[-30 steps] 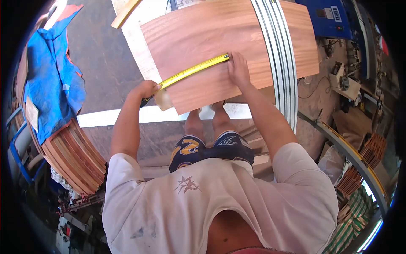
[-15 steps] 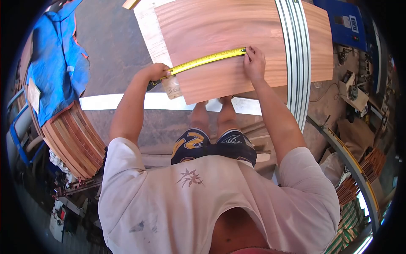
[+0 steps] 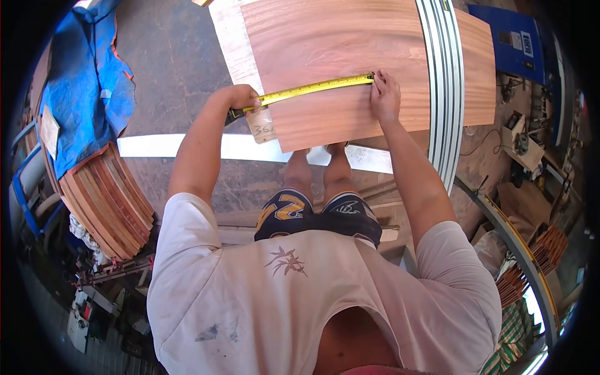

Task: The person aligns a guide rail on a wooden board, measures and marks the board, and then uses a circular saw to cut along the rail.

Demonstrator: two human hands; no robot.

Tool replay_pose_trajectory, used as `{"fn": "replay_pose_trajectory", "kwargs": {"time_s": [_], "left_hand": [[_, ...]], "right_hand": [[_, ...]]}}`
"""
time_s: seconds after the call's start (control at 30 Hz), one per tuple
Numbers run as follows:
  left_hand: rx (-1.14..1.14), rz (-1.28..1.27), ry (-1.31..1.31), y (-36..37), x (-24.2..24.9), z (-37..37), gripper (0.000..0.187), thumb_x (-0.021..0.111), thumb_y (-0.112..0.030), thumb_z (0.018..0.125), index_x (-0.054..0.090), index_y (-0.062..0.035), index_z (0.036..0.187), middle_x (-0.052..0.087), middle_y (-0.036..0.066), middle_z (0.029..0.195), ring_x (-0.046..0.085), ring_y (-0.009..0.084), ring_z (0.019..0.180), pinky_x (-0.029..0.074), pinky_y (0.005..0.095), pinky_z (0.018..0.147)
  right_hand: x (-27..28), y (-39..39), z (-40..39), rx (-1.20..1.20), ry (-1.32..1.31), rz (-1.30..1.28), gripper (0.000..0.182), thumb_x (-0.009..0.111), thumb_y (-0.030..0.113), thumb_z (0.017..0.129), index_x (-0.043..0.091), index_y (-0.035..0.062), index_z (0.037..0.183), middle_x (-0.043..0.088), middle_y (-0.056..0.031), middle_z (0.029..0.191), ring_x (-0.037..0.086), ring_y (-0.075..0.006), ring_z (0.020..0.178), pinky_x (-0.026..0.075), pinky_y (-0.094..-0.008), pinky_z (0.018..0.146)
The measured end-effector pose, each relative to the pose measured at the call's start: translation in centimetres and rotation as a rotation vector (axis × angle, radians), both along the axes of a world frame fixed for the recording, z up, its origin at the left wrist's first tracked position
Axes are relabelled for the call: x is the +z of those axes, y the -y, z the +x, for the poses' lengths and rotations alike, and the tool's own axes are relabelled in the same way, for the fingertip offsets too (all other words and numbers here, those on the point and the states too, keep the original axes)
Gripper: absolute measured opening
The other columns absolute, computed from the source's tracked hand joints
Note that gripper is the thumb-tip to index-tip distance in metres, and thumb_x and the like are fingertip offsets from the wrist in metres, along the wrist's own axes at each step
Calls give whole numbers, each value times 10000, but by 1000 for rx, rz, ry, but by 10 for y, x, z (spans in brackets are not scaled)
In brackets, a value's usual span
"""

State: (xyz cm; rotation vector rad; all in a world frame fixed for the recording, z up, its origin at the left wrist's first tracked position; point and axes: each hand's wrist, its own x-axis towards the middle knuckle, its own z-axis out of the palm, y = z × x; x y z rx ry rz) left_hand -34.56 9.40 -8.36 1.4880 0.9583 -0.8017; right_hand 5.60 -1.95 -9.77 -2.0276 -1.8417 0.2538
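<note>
A yellow tape measure stretches over a reddish wooden sheet. Closed round its dark case, at the sheet's left edge, is my left hand. My right hand pinches the hooked end of the blade on the sheet. Under the sheet's left side a paler board shows, with handwritten marks at its near corner. Long silver metal rails lie across the sheet to the right of my right hand.
A flat white strip runs below the sheet. To the left are a blue tarp and a stack of wooden planks. A blue machine stands at the upper right, with a cable and boxes on the floor below it.
Both hands and the tape have shifted slightly right in view, as have the sheet and rails. The dark tape case shows more clearly under my left hand.
</note>
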Motion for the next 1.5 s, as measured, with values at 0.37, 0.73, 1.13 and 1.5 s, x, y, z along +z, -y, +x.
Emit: {"fn": "replay_pose_trajectory", "kwargs": {"time_s": [0.37,0.73,1.13,1.5], "left_hand": [[-2,26,-53,8,17,-6,366,466,-346,1010,685,-75,899,680,33,743,626,147,715,475,339,744],[86,-16,69,19,4,-26,297,443,-277,1024,613,-38,979,645,50,717,612,145,661,492,329,667],[243,33,7,26,8,-17,471,450,-431,1008,661,-11,1030,645,80,668,631,165,607,523,320,617],[290,88,-73,30,1,-17,498,490,-461,977,685,-6,924,640,87,644,607,165,561,500,325,569]], "right_hand": [[17,-1,-6,102,48,-73,216,638,112,851,694,52,1051,612,-148,1168,571,-343,1078,491,-423,905],[20,7,-30,112,79,-77,231,634,114,848,691,57,1064,595,-165,1177,539,-351,1123,488,-423,920],[21,7,-31,100,95,-154,249,623,145,866,688,80,1098,585,-164,1207,531,-348,1144,493,-420,932],[20,8,-32,82,74,-211,271,605,146,880,677,100,1138,567,-164,1230,505,-347,1175,487,-424,945]]}}
